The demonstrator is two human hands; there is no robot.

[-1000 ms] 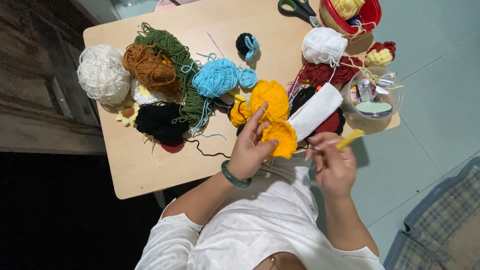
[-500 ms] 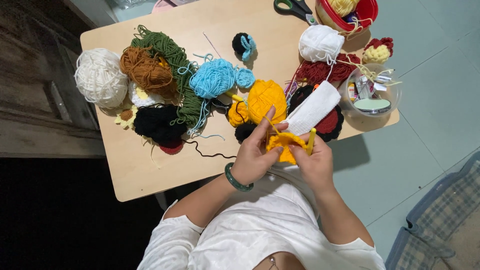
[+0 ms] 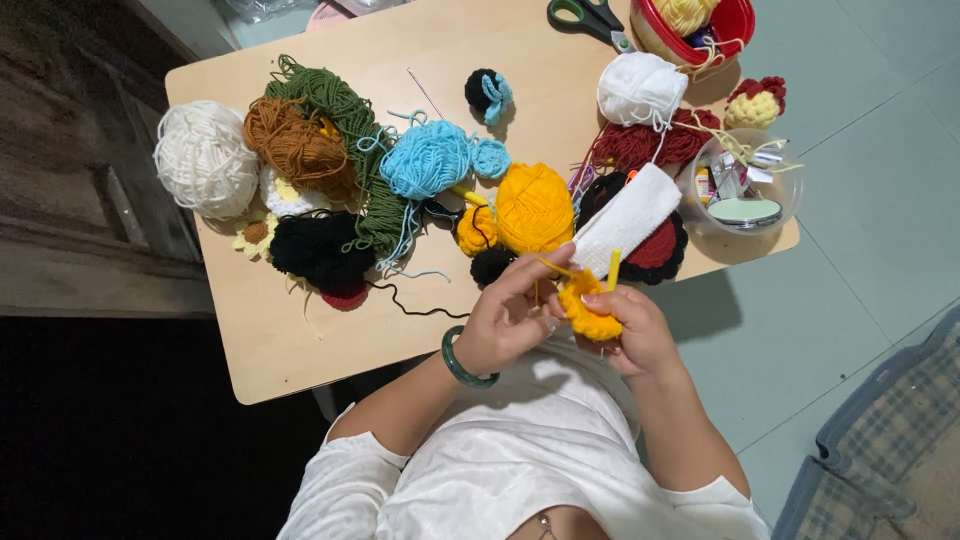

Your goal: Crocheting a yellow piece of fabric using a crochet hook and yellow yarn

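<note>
Here, a small orange crochet piece (image 3: pixel 588 312) pinched between both hands just off the near table (image 3: pixel 290 340) edge: left hand (image 3: pixel 510 325) gripping its left side, right hand (image 3: pixel 635 325) closed on its right side with a yellow hook (image 3: pixel 613 270) pointing up toward the yarn.

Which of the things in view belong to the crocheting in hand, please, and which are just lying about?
In use: small orange crocheted piece, yellow crochet hook, left hand, right hand.
Lying about: green-handled scissors, white yarn ball, light blue yarn.
</note>
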